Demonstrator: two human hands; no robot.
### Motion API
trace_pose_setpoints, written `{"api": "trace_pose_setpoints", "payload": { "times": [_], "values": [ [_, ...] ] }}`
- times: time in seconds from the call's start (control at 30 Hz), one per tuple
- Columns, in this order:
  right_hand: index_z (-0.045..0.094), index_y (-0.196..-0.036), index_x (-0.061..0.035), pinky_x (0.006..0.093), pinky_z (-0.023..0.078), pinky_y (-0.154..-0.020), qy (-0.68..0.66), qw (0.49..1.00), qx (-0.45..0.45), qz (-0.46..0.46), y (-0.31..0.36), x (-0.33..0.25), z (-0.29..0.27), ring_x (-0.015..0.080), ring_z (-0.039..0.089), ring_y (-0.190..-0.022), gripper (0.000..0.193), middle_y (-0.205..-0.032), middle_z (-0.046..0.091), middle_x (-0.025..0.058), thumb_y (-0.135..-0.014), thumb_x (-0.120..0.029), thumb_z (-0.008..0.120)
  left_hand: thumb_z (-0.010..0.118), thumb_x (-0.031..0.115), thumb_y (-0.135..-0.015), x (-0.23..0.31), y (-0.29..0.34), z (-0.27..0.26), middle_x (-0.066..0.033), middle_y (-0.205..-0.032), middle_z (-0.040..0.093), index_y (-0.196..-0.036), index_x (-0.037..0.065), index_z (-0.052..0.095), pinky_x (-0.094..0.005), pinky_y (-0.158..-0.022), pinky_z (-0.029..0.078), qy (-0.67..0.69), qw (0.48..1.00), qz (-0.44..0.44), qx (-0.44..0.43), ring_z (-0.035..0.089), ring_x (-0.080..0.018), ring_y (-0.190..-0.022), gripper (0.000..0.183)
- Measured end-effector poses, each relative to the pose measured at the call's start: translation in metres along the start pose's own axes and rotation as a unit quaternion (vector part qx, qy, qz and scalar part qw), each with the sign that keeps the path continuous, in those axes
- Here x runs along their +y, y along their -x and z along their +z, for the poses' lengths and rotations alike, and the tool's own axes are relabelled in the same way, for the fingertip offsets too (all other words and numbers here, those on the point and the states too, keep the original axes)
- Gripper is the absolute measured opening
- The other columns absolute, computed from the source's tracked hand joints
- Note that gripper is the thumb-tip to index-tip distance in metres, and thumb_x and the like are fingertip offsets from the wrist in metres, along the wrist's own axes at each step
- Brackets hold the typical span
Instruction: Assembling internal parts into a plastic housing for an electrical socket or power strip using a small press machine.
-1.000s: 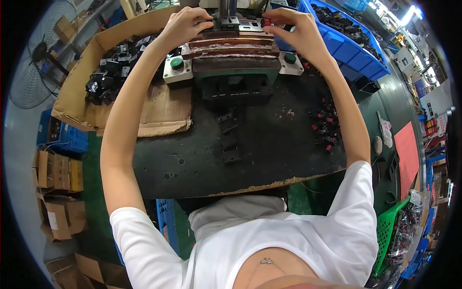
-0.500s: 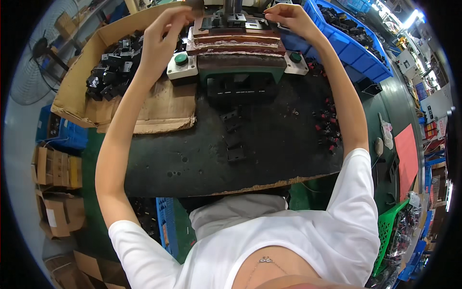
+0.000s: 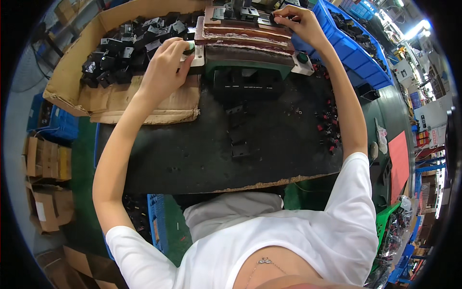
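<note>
My left hand is at the left button box. Its fingertips are at the green button, with the thumb apart from the curled fingers and nothing seen in its grip. At the right end of the press fixture, my right hand pinches a small black part, mostly hidden by the fingers. A metal-and-black piece sits on top of the fixture, under the press column. The second green button stands to the right, below my right forearm.
An open cardboard box at the left holds a heap of black housings. Blue crates stand at the far right. On the black bench lie several black parts and small red-and-black pieces.
My left hand has come down from the fixture's upper left to the left green button. My right hand stays at the fixture's right end. The whole view has shifted slightly.
</note>
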State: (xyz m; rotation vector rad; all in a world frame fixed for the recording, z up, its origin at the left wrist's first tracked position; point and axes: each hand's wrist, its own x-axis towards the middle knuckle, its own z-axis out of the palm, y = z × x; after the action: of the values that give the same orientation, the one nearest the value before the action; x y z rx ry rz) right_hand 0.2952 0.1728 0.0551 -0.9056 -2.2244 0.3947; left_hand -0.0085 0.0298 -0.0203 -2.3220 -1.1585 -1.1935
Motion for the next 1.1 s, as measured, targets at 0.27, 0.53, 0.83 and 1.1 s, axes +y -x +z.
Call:
{"api": "trace_pose_setpoints", "payload": {
  "times": [0.27,0.53,0.83,1.1],
  "values": [
    [0.065,-0.088,-0.0020,0.0249,0.042,-0.050,0.052,0.993,-0.046,-0.096,-0.001,-0.009,-0.009,0.0096,0.054,-0.054,0.011,-0.066,0.062,0.0054,-0.080,-0.010,0.063,0.064,0.011,-0.078,0.000,0.000,-0.007,-0.0162,-0.097,0.056,-0.093,0.001,0.050,-0.0391,-0.077,0.045,-0.017,0.998,-0.053,0.001,0.055,-0.0339,-0.091,0.022],
    [0.063,-0.089,-0.0027,0.0278,0.043,-0.055,0.083,0.991,-0.100,-0.031,-0.006,-0.022,-0.012,0.0126,0.056,-0.060,0.013,-0.069,0.061,0.0068,-0.080,-0.012,0.064,0.063,0.012,-0.077,0.000,0.001,-0.006,-0.0141,-0.094,0.056,-0.091,0.003,0.050,-0.0404,-0.078,0.043,-0.041,0.998,-0.053,0.004,0.054,-0.0333,-0.088,0.021],
    [0.069,-0.084,-0.0027,0.0243,0.046,-0.054,0.311,0.949,-0.036,-0.024,0.025,-0.022,-0.049,0.0086,0.056,-0.057,0.018,-0.065,0.063,0.0030,-0.079,-0.020,0.068,0.062,0.016,-0.079,-0.001,0.002,-0.008,-0.0108,-0.089,0.056,-0.095,0.005,0.050,-0.0373,-0.081,0.040,-0.048,0.996,-0.049,-0.053,0.051,-0.0280,-0.092,0.022],
    [0.066,-0.072,0.0065,0.0225,0.036,-0.040,0.150,0.970,-0.186,0.048,0.068,0.012,-0.033,0.0056,0.043,-0.041,0.017,-0.047,0.046,0.0005,-0.077,-0.010,0.068,0.055,0.016,-0.086,0.003,-0.004,-0.006,-0.0109,-0.086,0.056,-0.100,0.006,0.051,-0.0376,-0.077,0.039,-0.093,0.992,-0.046,-0.077,0.051,-0.0283,-0.087,0.018]
  ]
}}
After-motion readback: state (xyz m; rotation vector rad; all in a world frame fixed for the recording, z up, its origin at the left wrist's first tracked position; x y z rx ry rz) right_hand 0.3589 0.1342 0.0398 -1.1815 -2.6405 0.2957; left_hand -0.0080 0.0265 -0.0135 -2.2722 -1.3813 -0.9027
